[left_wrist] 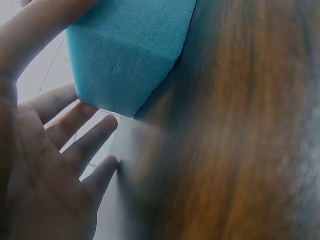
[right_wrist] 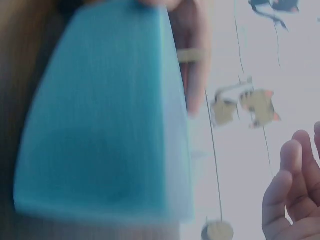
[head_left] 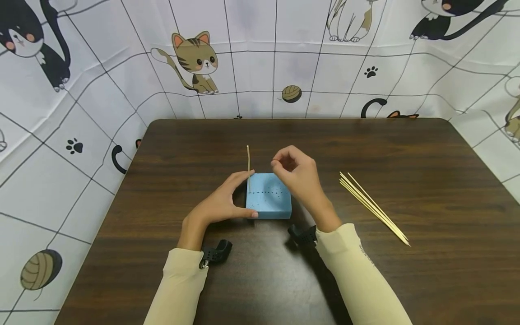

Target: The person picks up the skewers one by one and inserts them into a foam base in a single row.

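A light-blue foam block (head_left: 269,203) with rows of small holes in its top sits mid-table. My left hand (head_left: 221,201) holds it at the left side, thumb along the front and index finger at the back corner. In the left wrist view the other fingers (left_wrist: 102,132) spread loosely beside the block. One thin wooden stick (head_left: 248,158) stands nearly upright at the block's left edge, slightly bent near its top. Above the block's back right corner hovers my right hand (head_left: 298,174), fingers loosely curled with nothing visible between them.
Several thin wooden sticks (head_left: 373,207) lie in a bundle, slanting on the table to the right. The dark wooden table (head_left: 170,153) has a cat-patterned white sheet (head_left: 252,72) behind it. Black wrist cameras (head_left: 218,251) hang under both forearms.
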The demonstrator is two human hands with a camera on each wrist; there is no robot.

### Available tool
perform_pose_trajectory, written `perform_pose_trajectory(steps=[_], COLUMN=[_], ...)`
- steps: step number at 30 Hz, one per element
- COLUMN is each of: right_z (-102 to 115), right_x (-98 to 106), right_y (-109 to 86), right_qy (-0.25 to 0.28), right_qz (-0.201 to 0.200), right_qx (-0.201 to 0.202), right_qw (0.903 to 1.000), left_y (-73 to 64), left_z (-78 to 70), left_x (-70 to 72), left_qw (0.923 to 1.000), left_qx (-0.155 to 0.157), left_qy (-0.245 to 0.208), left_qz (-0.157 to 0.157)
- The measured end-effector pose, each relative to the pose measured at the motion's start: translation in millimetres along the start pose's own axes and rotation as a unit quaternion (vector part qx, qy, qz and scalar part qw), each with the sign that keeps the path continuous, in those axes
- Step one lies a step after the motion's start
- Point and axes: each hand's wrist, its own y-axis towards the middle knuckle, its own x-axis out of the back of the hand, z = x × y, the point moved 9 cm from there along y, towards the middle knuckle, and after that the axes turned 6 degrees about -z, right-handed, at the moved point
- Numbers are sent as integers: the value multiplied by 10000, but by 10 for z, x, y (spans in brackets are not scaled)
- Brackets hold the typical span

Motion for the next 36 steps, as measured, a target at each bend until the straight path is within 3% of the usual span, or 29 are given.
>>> perform_pose_trajectory(steps=[9, 19, 27, 36], right_z=[-570, -992, -1129, -1199], right_x=[711, 1312, 1638, 1780], right_y=[-70, -284, -455, -593], right_qy=[-632, -1701, -2606, -3106], right_qz=[-847, -1175, -834, -199], right_qx=[-1076, -2072, -2435, -2429], right_qw=[9886, 9562, 9305, 9188], left_y=[26, 16, 21, 58], left_z=[-5, 17, 14, 29], left_x=[-45, -27, 6, -7], left_qw=[9999, 9999, 9999, 9999], left_qx=[-81, -87, -70, -114], left_qy=[129, 62, 101, 57], left_qz=[70, 47, 38, 70])
